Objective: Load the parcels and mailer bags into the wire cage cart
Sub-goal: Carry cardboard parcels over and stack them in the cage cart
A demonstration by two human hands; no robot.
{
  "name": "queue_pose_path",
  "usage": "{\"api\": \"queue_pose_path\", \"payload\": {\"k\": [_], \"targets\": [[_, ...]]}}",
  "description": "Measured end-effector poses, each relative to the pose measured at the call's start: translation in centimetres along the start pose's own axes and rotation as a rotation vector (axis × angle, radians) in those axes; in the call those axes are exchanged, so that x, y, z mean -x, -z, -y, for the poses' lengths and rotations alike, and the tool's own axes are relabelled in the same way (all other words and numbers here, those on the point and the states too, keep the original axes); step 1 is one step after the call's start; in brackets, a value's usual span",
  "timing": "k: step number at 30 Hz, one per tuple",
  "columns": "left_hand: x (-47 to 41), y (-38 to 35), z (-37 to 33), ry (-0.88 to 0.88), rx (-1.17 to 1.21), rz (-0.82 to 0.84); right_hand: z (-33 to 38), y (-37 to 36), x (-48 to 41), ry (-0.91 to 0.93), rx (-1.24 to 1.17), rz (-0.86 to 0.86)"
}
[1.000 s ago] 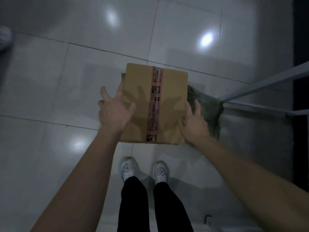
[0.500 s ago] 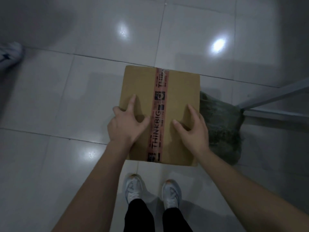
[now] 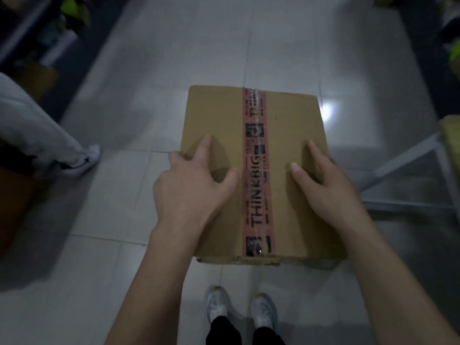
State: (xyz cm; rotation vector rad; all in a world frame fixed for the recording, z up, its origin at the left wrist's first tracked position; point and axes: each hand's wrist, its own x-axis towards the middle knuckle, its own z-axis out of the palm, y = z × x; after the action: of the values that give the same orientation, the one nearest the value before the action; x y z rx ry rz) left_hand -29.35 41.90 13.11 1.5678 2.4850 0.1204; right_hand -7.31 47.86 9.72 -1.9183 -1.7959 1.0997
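A brown cardboard parcel point(image 3: 216, 115) with a strip of red printed tape down its top is held up in front of me, above the tiled floor. My left hand point(image 3: 191, 188) grips its left edge, thumb and a finger lying on the top face. My right hand point(image 3: 326, 185) grips its right edge in the same way. The parcel is level and sits above my feet. No mailer bag shows in this frame.
A pale metal frame point(image 3: 408, 175) with a bar across it stands at the right, with a greenish-yellow object point(image 3: 451, 135) on top. Another person's leg and white shoe point(image 3: 79, 160) stand at the left. Dark shelving point(image 3: 29, 41) lines the far left.
Both hands closed on the parcel's sides and lifted it off the floor toward me. The view tilted up, and the green bag beside the parcel is out of sight now.
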Motion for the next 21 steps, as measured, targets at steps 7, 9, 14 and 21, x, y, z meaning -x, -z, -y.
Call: {"api": "queue_pose_path", "payload": {"k": [7, 9, 14, 21], "targets": [[5.5, 13.2, -2.9, 0.076, 0.118, -0.06, 8.8, 10.5, 7.5, 0.102, 0.122, -0.021], [7.3, 15.9, -3.2, 0.092, 0.11, -0.075, 10.9, 12.5, 9.6, 0.114, 0.203, -0.032], [10.9, 20.0, -2.7, 0.077, 0.105, -0.117, 14.0, 15.9, 14.7, 0.145, 0.288, -0.087], [18.2, 23.4, -2.4, 0.077, 0.056, -0.161, 13.9, 15.8, 22.8, 0.137, 0.296, -0.174]]}}
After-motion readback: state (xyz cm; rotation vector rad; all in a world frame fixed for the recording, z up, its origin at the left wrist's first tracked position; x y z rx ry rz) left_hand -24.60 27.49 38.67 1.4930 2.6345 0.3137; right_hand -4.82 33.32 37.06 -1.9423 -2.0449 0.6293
